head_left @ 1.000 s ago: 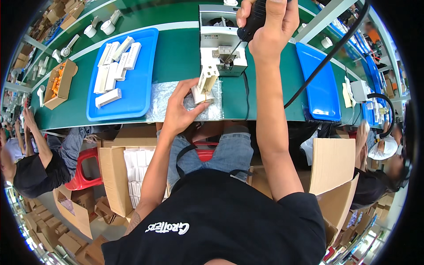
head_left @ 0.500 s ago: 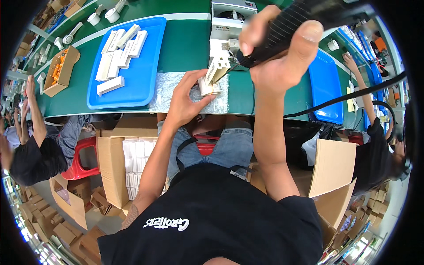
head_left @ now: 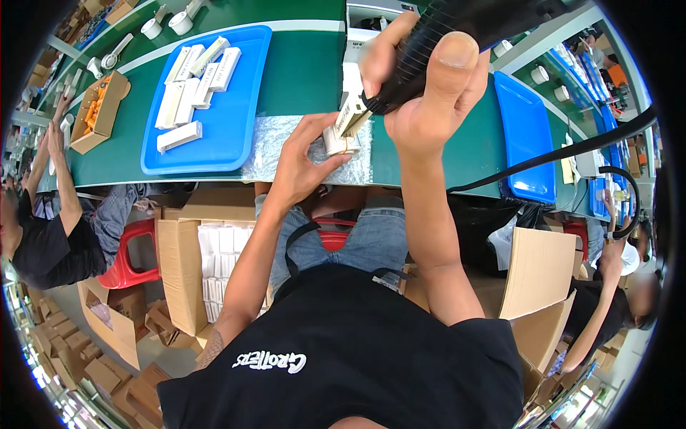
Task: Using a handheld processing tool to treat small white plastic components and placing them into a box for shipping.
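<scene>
My left hand (head_left: 300, 164) is closed around a small white rectangular plastic piece (head_left: 341, 143), which it steadies on bubble wrap (head_left: 271, 143) near the bench's front edge. In my right hand (head_left: 425, 107) is a black corded power screwdriver (head_left: 421, 57), gripped with the thumb up. The driver's nose points down and left, right over the white piece. Its bit and the exact point of contact are hard to make out behind the piece and my fingers.
On the left, a blue tray (head_left: 239, 146) holds several white pieces, and a cardboard box (head_left: 111, 114) holds orange parts. Another blue tray (head_left: 529, 146) lies right, near the black cable (head_left: 550, 159). A machine (head_left: 357, 46) stands behind. Co-workers (head_left: 53, 247) sit on both sides.
My right hand has brought the screwdriver left and slightly lower, closer to the white piece. My left hand stays nearly in place. Co-workers on both sides have shifted their arms.
</scene>
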{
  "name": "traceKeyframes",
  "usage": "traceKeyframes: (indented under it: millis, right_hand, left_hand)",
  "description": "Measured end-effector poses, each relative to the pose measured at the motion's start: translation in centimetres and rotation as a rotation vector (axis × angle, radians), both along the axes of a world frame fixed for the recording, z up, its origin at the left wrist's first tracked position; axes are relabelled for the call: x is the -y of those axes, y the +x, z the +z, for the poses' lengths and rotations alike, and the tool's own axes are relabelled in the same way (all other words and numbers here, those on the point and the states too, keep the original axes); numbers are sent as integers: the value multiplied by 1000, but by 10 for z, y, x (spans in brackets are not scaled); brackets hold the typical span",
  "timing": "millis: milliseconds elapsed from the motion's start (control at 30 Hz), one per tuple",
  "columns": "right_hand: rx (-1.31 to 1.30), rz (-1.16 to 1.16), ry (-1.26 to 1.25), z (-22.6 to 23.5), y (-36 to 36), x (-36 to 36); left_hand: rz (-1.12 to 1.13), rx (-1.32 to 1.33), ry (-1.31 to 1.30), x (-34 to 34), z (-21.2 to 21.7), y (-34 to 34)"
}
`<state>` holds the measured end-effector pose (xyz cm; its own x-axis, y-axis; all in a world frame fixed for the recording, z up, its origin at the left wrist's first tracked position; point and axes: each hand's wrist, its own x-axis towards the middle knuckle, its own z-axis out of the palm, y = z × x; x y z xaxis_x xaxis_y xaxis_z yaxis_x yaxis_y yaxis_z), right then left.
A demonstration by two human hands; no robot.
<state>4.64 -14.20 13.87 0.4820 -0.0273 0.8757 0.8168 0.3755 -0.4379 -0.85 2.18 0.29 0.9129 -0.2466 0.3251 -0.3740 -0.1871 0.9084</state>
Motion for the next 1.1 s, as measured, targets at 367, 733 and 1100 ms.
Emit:
traceKeyframes:
  millis: [367,733,1100]
  right_hand:
    - [-40,-172,18,1,-14,-8]
    - [-85,-324,168,40,26,39]
    - [-154,-276,103,30,30,33]
  left_hand:
    - [7,3,-14,1,-5,0]
    - [62,32,49,1,-4,1]
    - [34,28,12,1,-9,3]
